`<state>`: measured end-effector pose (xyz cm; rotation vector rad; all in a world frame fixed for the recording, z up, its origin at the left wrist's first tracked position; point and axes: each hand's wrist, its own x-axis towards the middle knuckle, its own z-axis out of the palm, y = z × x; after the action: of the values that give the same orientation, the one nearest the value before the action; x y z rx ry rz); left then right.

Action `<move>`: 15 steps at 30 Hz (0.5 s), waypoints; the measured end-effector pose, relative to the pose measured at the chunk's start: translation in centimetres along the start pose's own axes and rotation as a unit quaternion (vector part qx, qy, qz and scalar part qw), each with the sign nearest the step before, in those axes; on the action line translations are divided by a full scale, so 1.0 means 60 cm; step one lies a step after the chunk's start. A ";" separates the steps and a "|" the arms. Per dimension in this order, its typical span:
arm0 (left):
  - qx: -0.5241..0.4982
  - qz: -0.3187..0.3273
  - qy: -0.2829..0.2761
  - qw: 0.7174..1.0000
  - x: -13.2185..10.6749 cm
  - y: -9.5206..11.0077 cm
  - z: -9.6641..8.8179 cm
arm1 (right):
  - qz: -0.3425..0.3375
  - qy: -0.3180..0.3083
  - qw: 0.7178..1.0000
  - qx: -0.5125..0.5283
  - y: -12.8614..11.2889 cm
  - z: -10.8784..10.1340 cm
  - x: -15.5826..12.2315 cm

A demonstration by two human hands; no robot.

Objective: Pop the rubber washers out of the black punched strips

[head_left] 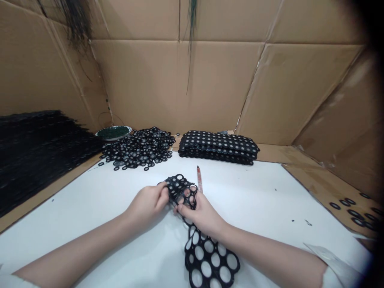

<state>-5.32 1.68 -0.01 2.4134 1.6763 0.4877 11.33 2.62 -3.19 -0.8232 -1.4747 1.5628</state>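
Since there's only the head view to go on, here's what I'd worry about. Both hands are on the punched sheet [186,264], a floppy black mat full of round holes. Its top end is bunched up just this side of the red pen [199,179], and the rest trails down from the pen toward the person, lying on the white desk [255,196].

The left hand [148,202] is curled and pinching the sheet's edge just left of the pen. The right hand [202,214], right below the pen, is pinching the webbing between thumb and fingers. One fingertip may be poking through a hole, but I can't tell for sure.

My guess at the risks:
- The strips between the holes look thin, so if the hands pull apart too hard the webbing could tear.
- The pen lies touching or nearly touching the bunched end. A twist of the sheet could roll it away.
- The ring pile [139,148], up and left of the pen, is already scattered at its edges, so a flick of the sheet could spread it further.
- The dotted stack [219,146] straight behind the pen looks safe enough.
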 end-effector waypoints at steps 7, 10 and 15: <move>0.085 -0.088 0.065 0.990 0.010 -0.019 -0.016 | 0.023 -0.029 0.999 -0.009 -0.003 -0.001 0.003; 0.141 -0.024 0.005 0.990 0.003 -0.004 0.001 | 0.021 0.002 1.000 -0.016 -0.002 -0.004 0.005; 0.117 0.036 -0.065 0.990 -0.005 0.011 0.006 | 0.027 0.011 1.000 -0.009 -0.004 -0.006 0.004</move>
<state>-4.71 1.20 -0.19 2.6116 1.6793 0.1453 11.57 3.03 -2.98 -0.8943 -1.4643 1.5775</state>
